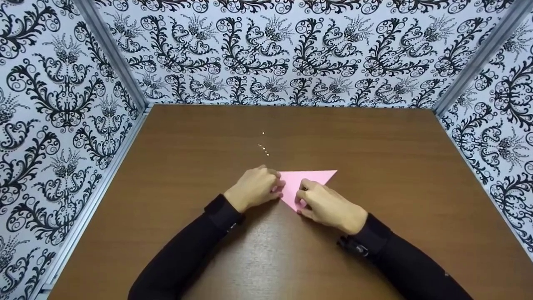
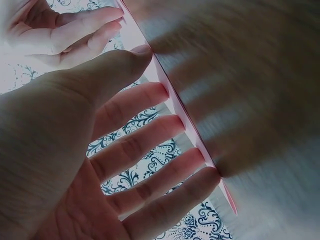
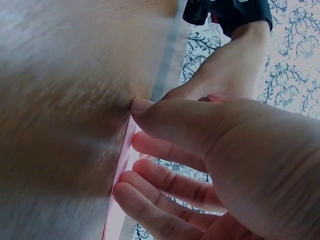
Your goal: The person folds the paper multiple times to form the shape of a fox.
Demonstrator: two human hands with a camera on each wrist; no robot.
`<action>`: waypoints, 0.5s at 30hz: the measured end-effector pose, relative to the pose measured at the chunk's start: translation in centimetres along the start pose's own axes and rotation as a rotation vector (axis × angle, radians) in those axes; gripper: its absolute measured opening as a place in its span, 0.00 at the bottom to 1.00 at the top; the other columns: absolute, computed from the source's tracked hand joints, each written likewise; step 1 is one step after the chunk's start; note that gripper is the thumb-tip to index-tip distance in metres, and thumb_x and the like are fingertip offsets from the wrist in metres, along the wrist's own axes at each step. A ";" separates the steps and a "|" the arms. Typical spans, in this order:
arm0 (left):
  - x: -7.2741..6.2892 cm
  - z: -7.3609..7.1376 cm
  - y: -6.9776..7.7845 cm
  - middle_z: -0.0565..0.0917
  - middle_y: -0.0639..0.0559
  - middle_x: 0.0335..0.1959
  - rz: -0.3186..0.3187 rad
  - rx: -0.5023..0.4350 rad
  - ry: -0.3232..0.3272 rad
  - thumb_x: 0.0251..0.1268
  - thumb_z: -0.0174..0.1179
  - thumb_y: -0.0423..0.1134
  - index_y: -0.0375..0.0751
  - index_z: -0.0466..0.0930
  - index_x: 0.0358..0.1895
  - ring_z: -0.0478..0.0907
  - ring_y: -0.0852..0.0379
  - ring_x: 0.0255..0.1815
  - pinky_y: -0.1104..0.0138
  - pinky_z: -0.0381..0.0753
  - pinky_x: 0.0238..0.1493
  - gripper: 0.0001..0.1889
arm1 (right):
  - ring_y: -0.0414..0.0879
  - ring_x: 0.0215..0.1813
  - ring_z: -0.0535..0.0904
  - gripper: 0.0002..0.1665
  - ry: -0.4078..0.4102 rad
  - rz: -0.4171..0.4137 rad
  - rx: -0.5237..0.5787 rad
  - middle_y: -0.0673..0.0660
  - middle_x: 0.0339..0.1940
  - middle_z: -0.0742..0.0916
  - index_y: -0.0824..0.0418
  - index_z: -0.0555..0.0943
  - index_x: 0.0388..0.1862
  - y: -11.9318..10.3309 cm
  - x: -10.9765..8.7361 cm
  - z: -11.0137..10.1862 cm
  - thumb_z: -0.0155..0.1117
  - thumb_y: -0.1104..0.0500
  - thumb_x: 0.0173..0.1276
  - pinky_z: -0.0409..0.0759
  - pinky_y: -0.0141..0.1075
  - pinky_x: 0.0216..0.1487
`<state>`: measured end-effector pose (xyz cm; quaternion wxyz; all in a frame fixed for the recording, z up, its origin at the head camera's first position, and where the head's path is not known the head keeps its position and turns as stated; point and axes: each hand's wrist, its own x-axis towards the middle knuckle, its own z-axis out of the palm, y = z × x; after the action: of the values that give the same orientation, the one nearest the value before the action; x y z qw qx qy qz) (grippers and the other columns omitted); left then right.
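A pink paper folded into a triangle (image 1: pixel 297 178) lies flat on the brown table (image 1: pixel 200 141), one point toward the front and one to the right. My left hand (image 1: pixel 257 187) covers its left corner. In the left wrist view, that hand's fingertips (image 2: pixel 175 122) press in a row on the paper, with the thumb at its near edge. On the right part of the triangle rests my right hand (image 1: pixel 331 204), fingers spread and slightly bent. Its thumb (image 3: pixel 142 106) touches the front corner, and the other fingertips press on the paper surface.
White wall panels with black scrollwork (image 1: pixel 275 54) enclose the table at the back and both sides, joined by grey metal posts (image 1: pixel 114 54). Small bright specks (image 1: pixel 264 148) show on the tabletop beyond my left hand. Dark sleeves with wrist straps (image 1: pixel 222 212) cover both forearms.
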<state>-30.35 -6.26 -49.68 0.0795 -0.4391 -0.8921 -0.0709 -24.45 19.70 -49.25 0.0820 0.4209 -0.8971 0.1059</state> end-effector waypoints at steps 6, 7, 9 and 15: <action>0.0 -0.1 0.1 0.95 0.52 0.41 -0.004 -0.006 -0.010 0.79 0.80 0.48 0.48 0.96 0.42 0.92 0.49 0.39 0.50 0.91 0.54 0.09 | 0.47 0.41 0.89 0.07 0.030 0.016 -0.008 0.56 0.42 0.88 0.61 0.92 0.41 -0.1 0.0 0.1 0.87 0.63 0.73 0.92 0.40 0.42; 0.0 -0.2 0.1 0.96 0.51 0.43 -0.008 -0.012 -0.010 0.79 0.80 0.48 0.48 0.97 0.43 0.93 0.49 0.41 0.50 0.91 0.55 0.08 | 0.47 0.41 0.88 0.07 0.036 0.016 -0.014 0.56 0.42 0.88 0.61 0.92 0.41 -0.1 0.0 0.2 0.86 0.63 0.74 0.91 0.40 0.42; 0.0 -0.2 0.1 0.98 0.50 0.48 -0.019 -0.020 -0.011 0.79 0.80 0.47 0.48 0.98 0.45 0.96 0.48 0.45 0.49 0.93 0.58 0.08 | 0.47 0.40 0.87 0.08 0.047 0.012 -0.024 0.56 0.41 0.87 0.61 0.91 0.40 -0.1 0.1 0.2 0.86 0.63 0.75 0.90 0.40 0.40; 0.0 0.0 0.0 0.99 0.47 0.58 -0.040 -0.038 -0.020 0.79 0.81 0.47 0.47 1.01 0.52 0.98 0.47 0.54 0.49 0.94 0.64 0.10 | 0.46 0.37 0.83 0.12 0.085 -0.014 -0.053 0.56 0.39 0.85 0.60 0.87 0.36 0.1 0.1 0.6 0.85 0.64 0.75 0.86 0.38 0.36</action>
<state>-30.38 -6.23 -49.63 0.0609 -0.4234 -0.8999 -0.0848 -24.63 19.52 -49.85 0.1317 0.4199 -0.8925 0.0992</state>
